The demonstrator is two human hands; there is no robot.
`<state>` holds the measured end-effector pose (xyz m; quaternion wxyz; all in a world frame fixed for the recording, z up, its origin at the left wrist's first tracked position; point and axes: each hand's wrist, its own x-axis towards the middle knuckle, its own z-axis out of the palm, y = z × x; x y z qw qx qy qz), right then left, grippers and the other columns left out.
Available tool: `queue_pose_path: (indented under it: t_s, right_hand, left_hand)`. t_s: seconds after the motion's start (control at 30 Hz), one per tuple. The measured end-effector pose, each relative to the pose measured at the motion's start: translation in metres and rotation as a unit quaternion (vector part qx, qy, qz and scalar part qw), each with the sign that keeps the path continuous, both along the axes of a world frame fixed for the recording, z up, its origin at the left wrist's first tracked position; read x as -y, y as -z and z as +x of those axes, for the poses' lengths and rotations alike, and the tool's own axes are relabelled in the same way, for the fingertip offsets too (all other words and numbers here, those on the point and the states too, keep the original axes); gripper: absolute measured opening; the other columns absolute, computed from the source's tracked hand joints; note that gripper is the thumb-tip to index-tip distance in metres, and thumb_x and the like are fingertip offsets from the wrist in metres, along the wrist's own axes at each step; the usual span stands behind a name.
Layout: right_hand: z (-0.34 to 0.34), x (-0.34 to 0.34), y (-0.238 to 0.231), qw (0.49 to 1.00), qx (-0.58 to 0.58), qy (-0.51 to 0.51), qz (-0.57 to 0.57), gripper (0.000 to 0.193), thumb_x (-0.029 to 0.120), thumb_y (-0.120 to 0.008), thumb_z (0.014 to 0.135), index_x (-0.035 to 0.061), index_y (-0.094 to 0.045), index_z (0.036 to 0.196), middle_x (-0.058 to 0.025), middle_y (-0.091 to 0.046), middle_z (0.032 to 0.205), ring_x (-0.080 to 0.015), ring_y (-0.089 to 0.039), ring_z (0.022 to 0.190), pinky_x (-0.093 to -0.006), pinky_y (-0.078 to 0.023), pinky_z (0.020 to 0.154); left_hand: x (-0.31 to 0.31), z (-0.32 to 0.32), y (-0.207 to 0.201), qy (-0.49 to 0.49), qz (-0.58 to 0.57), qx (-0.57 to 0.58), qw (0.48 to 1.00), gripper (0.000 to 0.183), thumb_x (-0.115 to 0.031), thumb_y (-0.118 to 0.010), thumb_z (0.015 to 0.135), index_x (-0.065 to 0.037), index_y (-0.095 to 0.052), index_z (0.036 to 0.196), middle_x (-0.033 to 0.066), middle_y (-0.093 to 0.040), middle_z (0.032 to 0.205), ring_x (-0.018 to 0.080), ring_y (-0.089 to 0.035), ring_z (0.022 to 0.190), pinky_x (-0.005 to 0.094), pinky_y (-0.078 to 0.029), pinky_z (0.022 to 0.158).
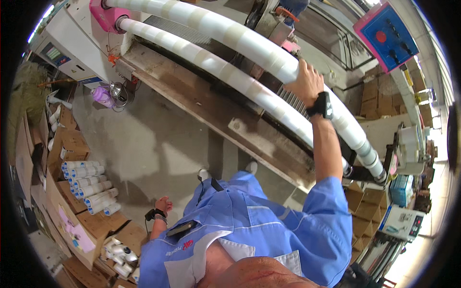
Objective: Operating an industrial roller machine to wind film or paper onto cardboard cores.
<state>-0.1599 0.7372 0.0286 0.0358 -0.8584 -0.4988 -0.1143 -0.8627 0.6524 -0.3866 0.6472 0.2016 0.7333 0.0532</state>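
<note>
My right hand [307, 80], with a black band at the wrist, lies on the thicker far white roll [230, 36], palm down and fingers laid over its surface. The roll carries beige bands along its length. A thinner white roll [206, 62] runs alongside it, nearer to me, and my right hand does not touch it. My left hand [163, 205] hangs low by my side, loosely open, with nothing seen in it. It also wears a black band and is apart from the machine.
The machine's brown ledge [206, 103] crosses in front of me. A blue-faced control box [386, 37] is at the upper right. On the left are stacked white rolls with blue ends [91, 187], cardboard boxes [74, 145] and a purple bottle [102, 97] on the floor.
</note>
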Motion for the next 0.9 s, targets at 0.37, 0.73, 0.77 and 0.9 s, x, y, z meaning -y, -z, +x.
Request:
queue_pose_path:
  t_s: [0.37,0.73,0.77,0.9]
  right_hand:
    - [-0.009,-0.036,-0.008,0.994,-0.071,0.048,-0.071,0.070,0.029,-0.083,0.053,-0.0047,-0.057,0.109,-0.0243,-0.068,0.098,-0.0383,-0.067,0.093,-0.0432,-0.053,0.085]
    - [-0.026,-0.036,0.022,0.989,0.053,0.031,0.134,0.056,0.013,-0.070,0.058,-0.0012,-0.056,0.110,-0.0175,-0.062,0.101,-0.0345,-0.060,0.098,-0.0431,-0.043,0.089]
    - [-0.028,-0.036,0.021,0.989,0.059,0.034,0.132,0.056,0.012,-0.070,0.058,-0.0009,-0.056,0.111,-0.0171,-0.062,0.102,-0.0341,-0.060,0.098,-0.0426,-0.043,0.090]
    - [-0.030,-0.038,0.019,0.990,0.056,0.054,0.119,0.067,0.018,-0.077,0.054,0.0008,-0.055,0.115,-0.0168,-0.062,0.110,-0.0348,-0.059,0.107,-0.0437,-0.043,0.095]
  left_hand:
    - [0.042,-0.081,0.060,0.142,0.116,0.019,0.983,0.038,-0.033,-0.059,0.093,-0.009,-0.056,0.122,0.0150,-0.067,0.079,0.0247,-0.063,0.059,0.0360,-0.051,0.051]
    - [-0.108,-0.023,0.046,0.379,0.205,-0.011,0.902,0.038,-0.036,-0.059,0.092,-0.008,-0.060,0.118,0.0155,-0.067,0.082,0.0264,-0.066,0.070,0.0388,-0.054,0.061]
    - [-0.131,-0.010,0.033,0.237,0.126,0.043,0.962,0.037,-0.036,-0.059,0.092,-0.008,-0.060,0.117,0.0155,-0.067,0.082,0.0263,-0.066,0.070,0.0387,-0.054,0.061]
    - [-0.223,0.014,0.016,0.042,0.008,0.138,0.990,0.035,-0.036,-0.062,0.092,-0.007,-0.061,0.111,0.0140,-0.067,0.083,0.0245,-0.066,0.070,0.0367,-0.054,0.062]
